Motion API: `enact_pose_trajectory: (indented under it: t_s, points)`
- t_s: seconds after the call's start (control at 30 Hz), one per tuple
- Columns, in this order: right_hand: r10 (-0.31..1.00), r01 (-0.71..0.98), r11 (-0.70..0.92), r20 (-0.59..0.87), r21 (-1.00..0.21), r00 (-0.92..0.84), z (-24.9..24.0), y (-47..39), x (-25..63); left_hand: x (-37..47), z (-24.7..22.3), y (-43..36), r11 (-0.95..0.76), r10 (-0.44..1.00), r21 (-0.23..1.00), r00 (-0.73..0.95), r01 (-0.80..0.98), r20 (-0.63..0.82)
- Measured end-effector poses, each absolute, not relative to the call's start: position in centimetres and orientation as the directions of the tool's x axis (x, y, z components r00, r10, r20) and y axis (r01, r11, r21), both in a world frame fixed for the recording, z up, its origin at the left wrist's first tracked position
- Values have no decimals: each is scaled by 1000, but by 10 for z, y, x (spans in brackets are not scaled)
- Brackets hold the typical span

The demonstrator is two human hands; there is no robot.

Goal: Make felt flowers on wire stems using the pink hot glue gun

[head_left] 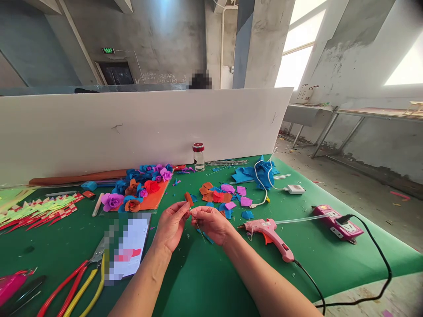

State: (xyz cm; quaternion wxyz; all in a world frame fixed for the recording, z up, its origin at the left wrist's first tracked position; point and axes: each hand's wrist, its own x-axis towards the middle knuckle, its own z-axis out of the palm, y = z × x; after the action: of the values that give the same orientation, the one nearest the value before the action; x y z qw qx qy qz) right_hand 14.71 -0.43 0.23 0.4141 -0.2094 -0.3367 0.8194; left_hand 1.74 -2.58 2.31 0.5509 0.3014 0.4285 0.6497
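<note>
My left hand [172, 223] is closed, with a small rolled brown paper piece [188, 199] between thumb and fingertips. Close against it, my right hand [211, 222] is pinched on a thin wire [201, 232], which slants down below the fingers. The fingertips of both hands nearly meet, and the joint between paper and wire is too small to make out. Just beyond the hands lie loose brown petals [206, 194], purple petals [228, 188] and blue petals [247, 215]. Finished paper roses [112, 200] sit behind my left hand on an orange sheet [154, 200].
A pink glue gun [269, 231] lies right of my hands, its cord running to the table edge. Left are a phone [132, 246], red-handled pliers [71, 286] and yellow-handled pliers [86, 288]. A lidded jar [198, 157] stands before the white board [148, 127]; a power strip [337, 223] lies right.
</note>
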Motion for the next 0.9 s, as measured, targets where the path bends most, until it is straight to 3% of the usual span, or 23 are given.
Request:
enact_pose_trajectory:
  t_s: [0.4,0.67,0.9]
  points:
    - [766,-543,-493,-43,-680,-642,-4,-3,147,16,23,-27,-34,987,881,-157,-472,-45]
    - [774,-527,-446,-16,-723,-633,-3,-4,146,18,23,-27,-61,986,882,-165,-468,-19]
    - [825,-456,-290,22,-841,-565,4,-5,147,16,20,-26,-73,987,883,-162,-464,-4]
